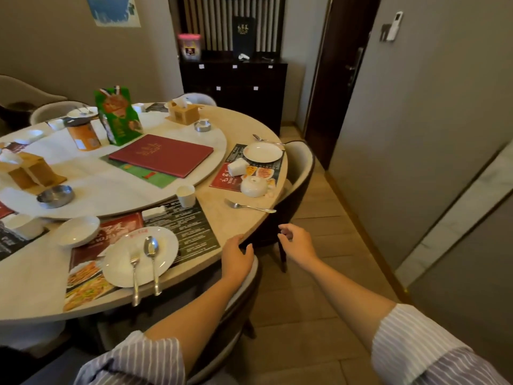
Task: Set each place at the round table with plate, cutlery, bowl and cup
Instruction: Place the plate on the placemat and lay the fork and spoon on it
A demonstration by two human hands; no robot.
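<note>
While both of your hands hover at the near edge of the round desk [249,151], the setting work looks roughly half done, judging by the two places in view.

Just left of your left fingers lies the nearest place: a white plate [140,257] on a printed placemat [188,232], with a fork [135,276] and a spoon [152,262] lying across it, handles overhanging the desk edge. A shallow white bowl [76,232] sits beyond the plate to its left, and a paper cup [186,195] stands upright further out, near the turntable [116,195]. This place seems complete, though the cutlery may want straightening.

Beyond and above both sets of fingers is the second place. It has a plate [263,152] with a spoon [268,140] at its far rim, a cup tipped on its side [238,166], and a white bowl turned upside down [254,186]. A loose fork [249,206] lies off the mat, closest to your right fingers. This place still needs the cup stood up, the bowl righted and the fork placed.

Your left hand [236,257] rests on the top of a chair back [249,276] against the desk edge, fingers loosely curved over it and holding no tableware. Your right hand [295,240] hangs in the air just right of it, fingers relaxed and slightly apart, touching nothing.
</note>
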